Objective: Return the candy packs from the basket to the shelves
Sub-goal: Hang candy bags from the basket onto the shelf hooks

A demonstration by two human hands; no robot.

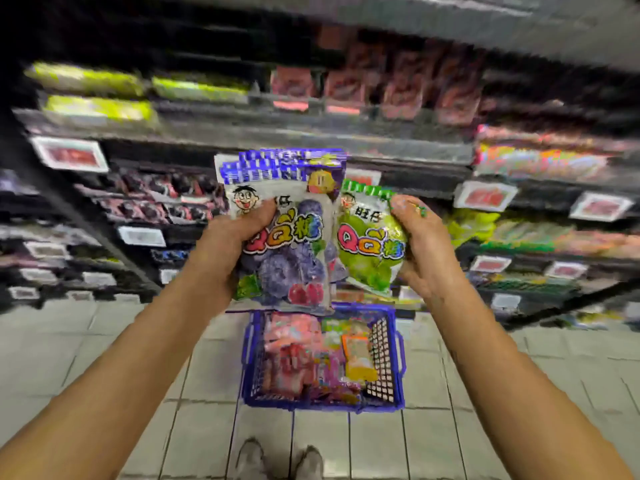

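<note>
Left hand (pixel 239 233) grasping stacked purple packs (pixel 287 237), count unclear; right hand (pixel 420 251) grasping green pack (pixel 370 237). Below hands, basket (pixel 398 344) partly hidden. Beyond hands, shelves (pixel 311 133) blurred.

We see an indoor shot, moderately bright in the middle and dim toward the top corners, where the frame falls off to near black. Heavy motion blur smears the shelves (pixel 311 140), their price tags and goods into streaks; no label text there is readable. The candy packs (pixel 287 233) at centre are the sharpest thing, print mostly legible, with mild glare on the foil. The basket (pixel 323 405) and floor tiles (pixel 398 445) are soft and blocky with compression artefacts. Light seems to come from overhead; shadows are faint and diffuse. Wide-angle distortion bends the shelf lines and stretches the forearms at the lower edges.
</note>
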